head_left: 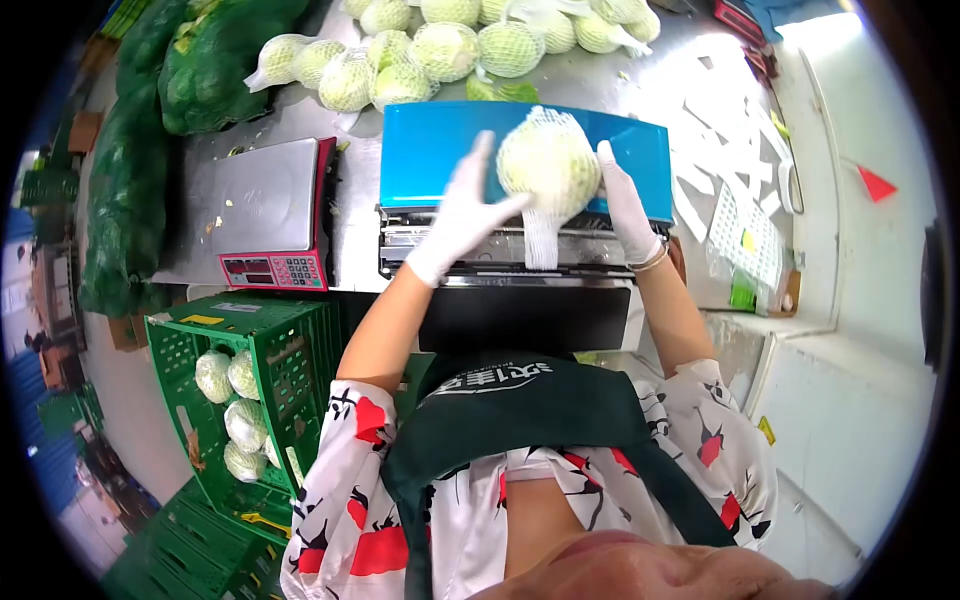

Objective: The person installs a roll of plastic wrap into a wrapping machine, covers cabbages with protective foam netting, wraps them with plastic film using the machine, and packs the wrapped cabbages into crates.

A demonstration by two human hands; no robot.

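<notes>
A round cabbage [548, 165] in white foam netting rests on the blue-topped machine [435, 150], with the tail of its net hanging over the machine's front metal edge. My left hand [465, 215], in a white glove, is on the cabbage's left with fingers spread, and its thumb reaches toward the base of the netting. On the other side is my right hand [628, 212], gloved too, its fingers stretched up along the cabbage's edge. Whether the right fingertips press on the netting I cannot tell. Neither hand is closed.
More netted cabbages [440, 52] lie along the back of the metal table. A red scale [265, 200] stands left, above a green crate [240, 320] with several wrapped cabbages. Green net sacks [215, 75] are far left; white net strips [725, 120] lie right.
</notes>
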